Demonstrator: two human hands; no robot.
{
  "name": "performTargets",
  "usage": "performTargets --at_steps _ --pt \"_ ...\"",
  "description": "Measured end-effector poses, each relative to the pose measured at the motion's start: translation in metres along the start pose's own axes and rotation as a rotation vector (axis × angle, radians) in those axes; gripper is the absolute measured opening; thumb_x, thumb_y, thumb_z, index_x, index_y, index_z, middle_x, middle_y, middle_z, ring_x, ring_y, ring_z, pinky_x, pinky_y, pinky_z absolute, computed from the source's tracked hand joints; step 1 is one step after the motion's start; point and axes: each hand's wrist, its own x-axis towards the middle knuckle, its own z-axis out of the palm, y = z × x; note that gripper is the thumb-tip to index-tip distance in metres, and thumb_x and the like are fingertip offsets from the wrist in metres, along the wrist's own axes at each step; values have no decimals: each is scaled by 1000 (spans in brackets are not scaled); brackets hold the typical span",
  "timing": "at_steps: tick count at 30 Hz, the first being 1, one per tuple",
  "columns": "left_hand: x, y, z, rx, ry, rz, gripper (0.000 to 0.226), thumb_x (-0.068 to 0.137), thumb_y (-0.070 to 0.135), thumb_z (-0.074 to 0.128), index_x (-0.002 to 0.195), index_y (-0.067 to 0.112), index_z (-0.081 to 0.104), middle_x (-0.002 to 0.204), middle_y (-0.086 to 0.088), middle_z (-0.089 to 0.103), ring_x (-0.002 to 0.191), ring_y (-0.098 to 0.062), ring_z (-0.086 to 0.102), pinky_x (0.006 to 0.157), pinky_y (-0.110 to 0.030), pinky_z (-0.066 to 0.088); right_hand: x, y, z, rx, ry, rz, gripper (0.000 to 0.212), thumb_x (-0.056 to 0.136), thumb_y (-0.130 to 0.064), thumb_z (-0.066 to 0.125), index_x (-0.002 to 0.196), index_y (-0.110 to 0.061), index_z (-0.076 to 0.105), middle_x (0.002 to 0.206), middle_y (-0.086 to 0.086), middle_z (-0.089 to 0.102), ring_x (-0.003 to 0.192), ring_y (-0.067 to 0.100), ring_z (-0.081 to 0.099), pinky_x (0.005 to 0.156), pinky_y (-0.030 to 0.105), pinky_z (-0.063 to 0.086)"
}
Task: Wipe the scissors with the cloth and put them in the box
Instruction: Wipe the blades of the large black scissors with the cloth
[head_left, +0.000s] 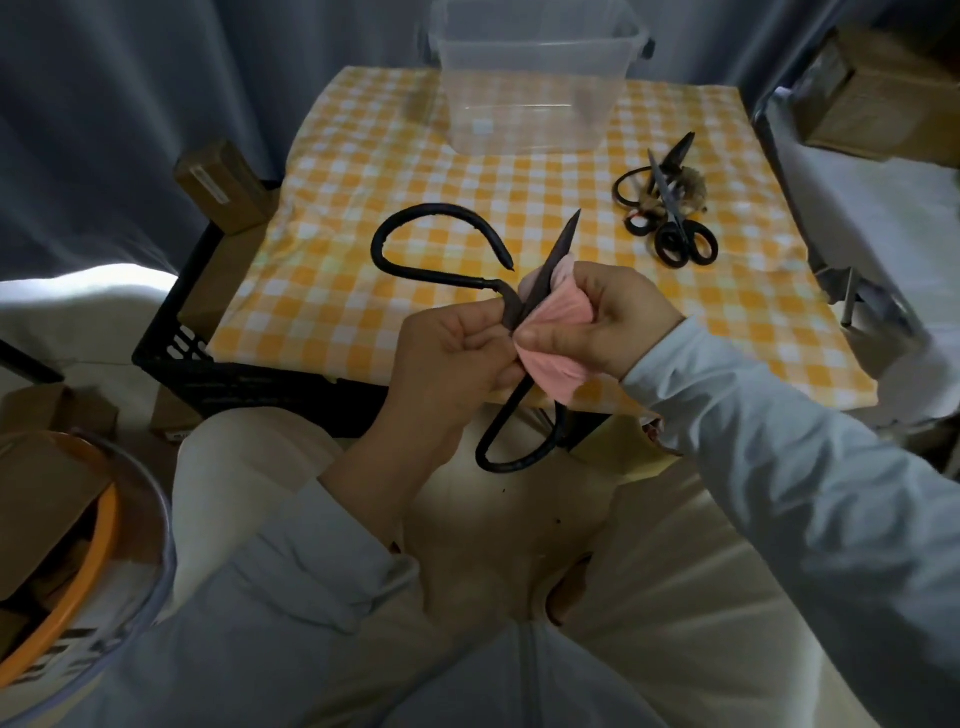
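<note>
Just above the lap, the left hand (457, 358) pinches the big black scissors (415, 221) near their pivot, and the right hand (610, 322) grips the pink cloth (550, 364) against one blade, at the table's (332, 296) near edge. A clear box (535, 83) stands at the far edge; smaller scissors (672, 208) lie heaped near the right edge.

Pivot of scissors (554, 257) behind cloth (558, 371); box (530, 93) top off-frame.
</note>
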Motion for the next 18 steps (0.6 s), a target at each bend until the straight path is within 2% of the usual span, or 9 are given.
performTargets --at_steps 2,4,5,7,10,12,14,15,18 --pt "0 1 0 26 19 8 44 83 -18 52 80 23 69 68 9 72 69 -5 69 59 -17 54 -1 0 10 -187 92 -24 36 78 -32 71 96 -3 58 88 8 65 82 22 61 74 38 51" --pt "-1 2 2 51 13 18 42 81 -18 53 90 19 70 75 6 74 76 -8 70 64 -19 55 -3 -1 17 -426 181 -9 39 85 -47 57 86 -9 47 69 -2 54 67 20 52 59 34 41" --pt "-1 1 4 54 10 20 41 81 -18 53 95 17 70 79 4 74 79 -10 71 66 -19 55 -4 -4 19 -501 225 18 39 88 -51 49 83 -13 43 64 -5 47 64 21 47 57 32 34" --pt "-1 1 6 43 31 3 37 83 -15 55 103 12 70 84 2 74 83 -11 71 68 -20 56 -1 -8 21 -569 272 59 42 89 -56 40 83 -15 42 64 -3 44 68 22 45 61 30 32" --pt "1 3 2 -9 55 -34 26 84 -10 60 105 1 68 89 -5 74 84 -18 71 69 -22 57 6 -3 16 -478 163 27 46 88 -51 48 94 -6 52 79 6 59 79 27 55 68 34 43" --pt "1 5 -2 -37 69 -55 21 82 -11 60 92 4 70 78 -5 74 74 -16 72 62 -21 57 5 1 8 -313 -40 -5 52 83 -48 60 108 -3 50 96 15 63 89 29 59 79 42 49" --pt "1 8 -4 -38 96 -71 28 81 -13 58 78 11 71 66 -2 72 63 -12 69 56 -19 55 2 0 4 -249 -145 -36 63 74 -50 64 112 -4 46 100 18 61 93 31 60 81 46 50" --pt "2 8 -3 -48 99 -79 27 82 -13 57 79 11 71 67 -3 72 64 -13 70 58 -22 56 0 0 5 -237 -125 -51 60 75 -47 66 112 -3 47 99 18 62 93 31 60 81 45 50" --pt "4 6 0 -92 147 -149 20 89 0 50 96 3 69 91 -17 72 80 -24 71 77 -35 58 -3 -1 12 -320 61 -96 45 85 -41 61 110 -5 50 88 10 64 83 27 60 73 35 48"
